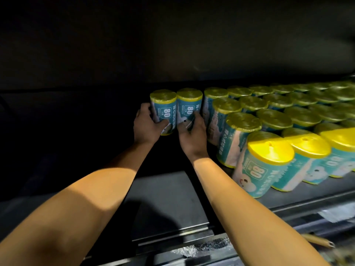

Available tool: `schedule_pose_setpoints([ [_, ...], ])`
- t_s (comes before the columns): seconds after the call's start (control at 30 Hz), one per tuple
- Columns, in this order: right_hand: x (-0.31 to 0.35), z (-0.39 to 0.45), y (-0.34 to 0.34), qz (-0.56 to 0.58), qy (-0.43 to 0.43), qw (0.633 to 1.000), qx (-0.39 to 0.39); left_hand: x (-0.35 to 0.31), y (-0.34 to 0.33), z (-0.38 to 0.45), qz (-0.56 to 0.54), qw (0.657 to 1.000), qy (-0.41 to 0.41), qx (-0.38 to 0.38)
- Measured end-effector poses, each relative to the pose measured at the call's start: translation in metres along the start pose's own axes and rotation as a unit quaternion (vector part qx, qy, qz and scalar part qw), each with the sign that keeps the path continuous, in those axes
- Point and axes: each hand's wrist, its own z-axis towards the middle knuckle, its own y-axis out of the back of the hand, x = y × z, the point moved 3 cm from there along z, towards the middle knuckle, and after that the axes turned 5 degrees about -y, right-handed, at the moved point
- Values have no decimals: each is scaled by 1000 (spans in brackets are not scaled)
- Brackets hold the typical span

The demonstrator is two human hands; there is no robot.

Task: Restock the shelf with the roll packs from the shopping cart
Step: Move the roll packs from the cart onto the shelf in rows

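Observation:
Two upright roll packs, teal wrappers marked "80" with yellow tops, stand side by side deep on the dark shelf point(165, 191). My left hand point(147, 127) grips the left roll pack point(163, 106) low on its side. The right roll pack point(189, 105) is held near its base by my right hand point(192, 135). It stands close against the leftmost pack of the stocked rows point(288, 116). Both forearms reach in from the bottom of the view. The shopping cart is out of sight.
Several rows of identical yellow-topped packs fill the shelf's right side, the front ones point(269, 160) leaning toward the edge. Left of my hands the shelf is dark. A metal shelf lip point(192, 240) runs along the front; the shelf above hangs low overhead.

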Motion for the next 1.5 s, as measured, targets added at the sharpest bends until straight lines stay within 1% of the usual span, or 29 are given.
schedule_pose_setpoints([
  [0.07, 2, 0, 2, 24, -22, 999, 2, -4, -6, -1, -1, 1000, 0, 6],
  [0.2, 6, 2, 4, 23, -44, 999, 17, -5, -6, 0, 2, 1000, 10, 20],
  [0.3, 9, -3, 8, 10, -34, 999, 21, -11, 1, -1, 13, 998, 26, 51],
  [0.37, 12, -9, 11, -21, -23, 999, 23, -14, 11, -11, 24, 997, 38, 60],
  [0.47, 16, -29, 20, -78, -9, 997, 13, -21, 29, -45, 40, 996, 0, 80],
  [0.53, 21, -51, 25, -94, 6, 996, 11, -28, 42, -73, 56, 992, -27, 106],
  [0.6, 23, -75, 32, -76, -7, 997, 28, -36, 56, -100, 66, 988, -34, 134],
  [0.67, 24, -102, 45, -80, -17, 996, 45, -41, 69, -124, 62, 987, -40, 145],
  [0.77, 27, -148, 73, -95, 2, 993, 69, -52, 86, -164, 50, 983, -61, 165],
  [0.83, 26, -178, 95, -95, 16, 993, 66, -64, 92, -191, 27, 981, -78, 174],
  [0.9, 16, -205, 122, -105, 21, 992, 60, -79, 92, -220, -1, 982, -88, 166],
  [0.97, 1, -231, 154, -119, 2, 992, 50, -95, 88, -250, -22, 981, -108, 162],
  [1.03, -15, -254, 189, -133, -16, 991, 29, -112, 77, -280, -41, 976, -127, 174],
  [1.17, -53, -296, 265, -175, -49, 983, -24, -146, 35, -342, -53, 962, -160, 214],
  [1.3, -90, -338, 347, -208, -94, 972, -55, -183, -16, -417, -64, 943, -156, 287],
  [1.4, -113, -366, 408, -207, -100, 970, -84, -214, -52, -470, -67, 934, -172, 305],
  [1.5, -132, -388, 461, -233, -126, 956, -128, -240, -86, -512, -65, 924, -175, 334],
])
